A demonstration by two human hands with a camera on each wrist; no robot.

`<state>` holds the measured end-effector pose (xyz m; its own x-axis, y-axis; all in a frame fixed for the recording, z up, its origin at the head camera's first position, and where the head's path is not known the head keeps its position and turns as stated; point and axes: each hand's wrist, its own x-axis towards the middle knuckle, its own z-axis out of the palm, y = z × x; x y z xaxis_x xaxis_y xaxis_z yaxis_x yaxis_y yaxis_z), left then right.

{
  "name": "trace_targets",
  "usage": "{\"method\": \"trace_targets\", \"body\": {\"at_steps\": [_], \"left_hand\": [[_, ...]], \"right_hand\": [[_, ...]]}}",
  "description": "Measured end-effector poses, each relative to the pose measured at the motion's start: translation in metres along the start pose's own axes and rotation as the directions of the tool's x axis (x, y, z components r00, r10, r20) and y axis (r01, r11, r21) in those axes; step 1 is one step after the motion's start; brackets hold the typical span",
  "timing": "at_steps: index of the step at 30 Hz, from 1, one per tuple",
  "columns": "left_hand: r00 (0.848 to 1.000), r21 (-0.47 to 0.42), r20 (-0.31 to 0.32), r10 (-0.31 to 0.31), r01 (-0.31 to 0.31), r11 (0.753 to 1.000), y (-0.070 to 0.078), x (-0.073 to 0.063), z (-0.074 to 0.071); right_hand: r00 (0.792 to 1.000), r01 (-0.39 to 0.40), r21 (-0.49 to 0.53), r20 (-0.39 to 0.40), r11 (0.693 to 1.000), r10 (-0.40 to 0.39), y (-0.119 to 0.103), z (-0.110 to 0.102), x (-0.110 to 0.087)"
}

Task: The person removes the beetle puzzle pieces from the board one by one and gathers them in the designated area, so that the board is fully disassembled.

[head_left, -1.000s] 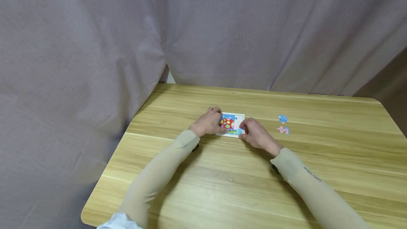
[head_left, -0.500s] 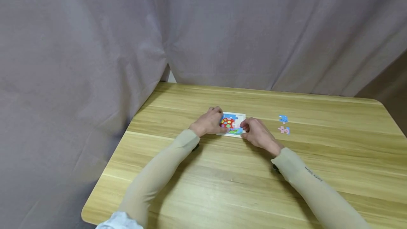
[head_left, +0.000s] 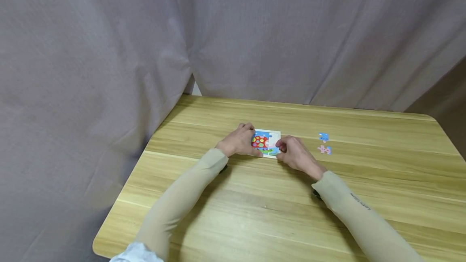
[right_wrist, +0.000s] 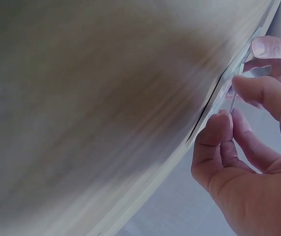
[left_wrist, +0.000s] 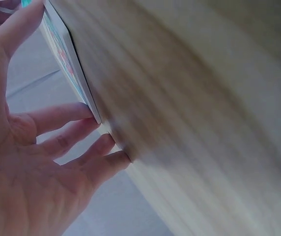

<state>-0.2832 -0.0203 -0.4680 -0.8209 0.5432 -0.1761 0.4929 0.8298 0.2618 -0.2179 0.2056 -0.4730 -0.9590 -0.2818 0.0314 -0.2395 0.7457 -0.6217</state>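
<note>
Overall, a table [head_left: 262, 201] underlies both hands: the left hand [head_left: 238, 140], thumb and fingers apart, grips opposite edges of the flat-lying tray [head_left: 274, 137]; the right hand [head_left: 295, 155] pinches a thin piece [right_wrist: 233, 102] at its right side. Two loose pieces [head_left: 323, 136] lie farther right.

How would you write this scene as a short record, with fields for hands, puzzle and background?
Left hand: touches the puzzle board
Right hand: pinches a thin piece at the board's right side
Puzzle: partly filled, white at upper right
Right of right hand: blue piece, pink-and-blue piece
Surface: wood-grain table
Background: grey curtain
</note>
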Motion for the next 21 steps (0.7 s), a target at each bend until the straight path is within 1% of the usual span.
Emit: {"method": "trace_targets", "body": {"at_steps": [7, 17, 21], "left_hand": [[1.0, -0.02, -0.02, 0.004, -0.004, 1.0, -0.002, 0.0, 0.001], [1.0, -0.016, -0.013, -0.008, 0.007, 1.0, -0.007, -0.001, 0.001], [1.0, -0.016, -0.018, -0.009, 0.009, 1.0, -0.008, -0.001, 0.0]], "right_hand": [[1.0, -0.014, 0.014, -0.014, 1.0, 0.014, 0.005, -0.005, -0.007], [0.999, -0.044, 0.002, -0.015, 0.999, 0.044, 0.017, -0.019, -0.024], [0.998, -0.055, -0.006, -0.032, 0.998, 0.055, 0.024, -0.025, -0.031]]}}
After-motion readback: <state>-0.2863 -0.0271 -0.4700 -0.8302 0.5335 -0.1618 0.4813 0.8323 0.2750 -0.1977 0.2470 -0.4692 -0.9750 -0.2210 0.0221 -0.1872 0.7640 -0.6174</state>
